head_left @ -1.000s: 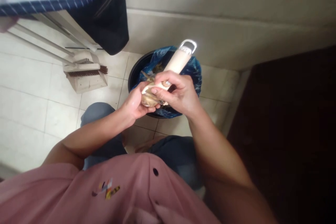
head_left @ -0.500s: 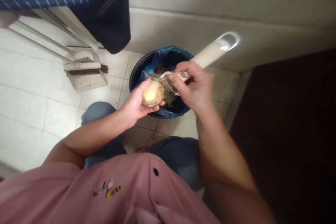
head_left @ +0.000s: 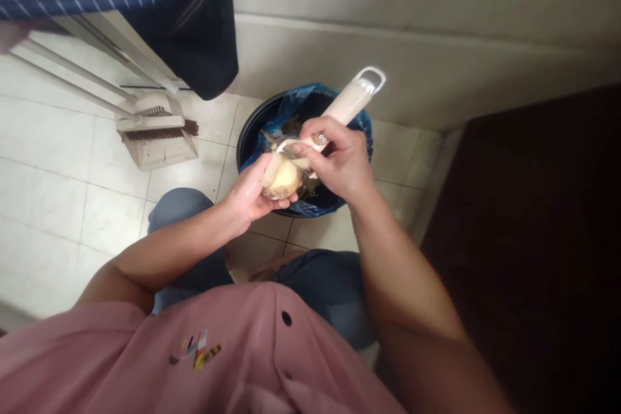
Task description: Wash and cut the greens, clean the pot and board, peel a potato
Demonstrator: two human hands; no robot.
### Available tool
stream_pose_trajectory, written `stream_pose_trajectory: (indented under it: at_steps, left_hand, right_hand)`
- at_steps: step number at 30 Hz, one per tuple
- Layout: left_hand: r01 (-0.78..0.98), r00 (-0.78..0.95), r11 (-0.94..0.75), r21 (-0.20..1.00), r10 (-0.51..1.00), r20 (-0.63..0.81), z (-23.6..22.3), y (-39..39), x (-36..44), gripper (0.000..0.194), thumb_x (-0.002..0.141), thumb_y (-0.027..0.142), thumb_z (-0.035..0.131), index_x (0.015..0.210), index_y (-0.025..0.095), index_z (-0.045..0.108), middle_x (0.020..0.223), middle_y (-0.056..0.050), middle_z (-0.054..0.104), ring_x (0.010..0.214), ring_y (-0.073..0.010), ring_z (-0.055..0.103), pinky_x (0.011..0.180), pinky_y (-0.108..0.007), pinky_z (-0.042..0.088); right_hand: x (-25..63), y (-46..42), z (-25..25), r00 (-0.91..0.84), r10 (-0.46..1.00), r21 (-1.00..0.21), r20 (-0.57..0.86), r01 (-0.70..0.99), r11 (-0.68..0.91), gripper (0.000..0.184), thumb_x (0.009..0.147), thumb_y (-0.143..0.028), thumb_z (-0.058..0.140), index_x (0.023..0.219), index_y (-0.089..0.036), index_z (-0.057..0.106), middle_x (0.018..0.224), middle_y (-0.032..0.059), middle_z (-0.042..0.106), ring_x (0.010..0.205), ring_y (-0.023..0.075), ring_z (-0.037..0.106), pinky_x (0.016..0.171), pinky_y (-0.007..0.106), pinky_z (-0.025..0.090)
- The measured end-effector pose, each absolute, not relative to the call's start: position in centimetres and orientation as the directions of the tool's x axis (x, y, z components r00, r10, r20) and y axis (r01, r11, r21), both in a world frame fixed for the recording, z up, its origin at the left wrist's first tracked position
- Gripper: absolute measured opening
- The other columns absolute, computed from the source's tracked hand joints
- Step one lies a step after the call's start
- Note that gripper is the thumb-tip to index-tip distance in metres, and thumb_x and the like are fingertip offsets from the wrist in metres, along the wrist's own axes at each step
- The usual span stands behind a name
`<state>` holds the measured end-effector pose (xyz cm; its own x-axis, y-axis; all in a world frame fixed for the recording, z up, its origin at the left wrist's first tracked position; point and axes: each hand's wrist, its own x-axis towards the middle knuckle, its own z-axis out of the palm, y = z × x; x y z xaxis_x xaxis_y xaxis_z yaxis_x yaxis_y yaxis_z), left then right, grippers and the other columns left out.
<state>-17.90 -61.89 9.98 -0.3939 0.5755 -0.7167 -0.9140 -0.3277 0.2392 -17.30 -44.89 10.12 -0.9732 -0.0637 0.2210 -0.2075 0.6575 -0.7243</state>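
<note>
My left hand (head_left: pixel 250 193) is closed around a potato (head_left: pixel 282 182), with pale yellow flesh bared on its upper side and brown skin left lower down. In my right hand (head_left: pixel 345 162) is a peeler (head_left: pixel 352 99) with a thick cream handle and a loop at its far end. The peeler's head lies against the upper side of the potato; its blade is partly hidden by my fingers. Both hands are above a dark bin (head_left: pixel 242 136) lined with a blue bag (head_left: pixel 295 103), in which greenish scraps show.
At the left, a dustpan (head_left: pixel 162 154) and brush stand on the tiled floor (head_left: pixel 114 187). Dark cloth (head_left: pixel 208 32) hangs at the upper left. A wall (head_left: pixel 412 52) runs behind the bin, and a dark brown panel (head_left: pixel 533 220) stands at the right. My knees flank the near side.
My right hand has moved left with the peeler, bringing its head from beside the potato onto it. The left hand holds the potato in nearly the same place.
</note>
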Motion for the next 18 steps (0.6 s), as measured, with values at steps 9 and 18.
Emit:
stream_pose_trajectory:
  at_steps: [9,18]
  left_hand:
    - [-0.906,-0.393,-0.358,0.226,0.514,-0.763,10.3,-61.7,-18.0,0.046,0.093,0.055,0.068,0.111,0.013,0.068,0.067,-0.004,0.07,0.052,-0.015,0.067,0.042,-0.018,0.043]
    - [-0.902,-0.39,-0.372,0.219,0.485,-0.782,9.9,-61.2,-18.3,0.038,0.104,0.043,0.049,0.094,0.012,0.068,0.053,-0.001,0.061,0.04,-0.0119,0.057,0.038,-0.017,0.038]
  right_hand:
    - [-17.0,-42.9,10.1,-0.983,0.049,-0.577,0.179,-0.065,0.814,0.019,0.089,-0.042,0.072,0.085,-0.025,0.065,0.067,0.0003,0.058,0.061,0.0176,0.052,0.059,0.031,0.036]
    - [-15.8,-46.7,12.1,-0.957,-0.211,-0.828,0.2,-0.28,0.486,0.034,0.09,-0.056,0.071,0.087,-0.022,0.067,0.074,-0.0011,0.063,0.059,0.0117,0.051,0.055,0.027,0.038]
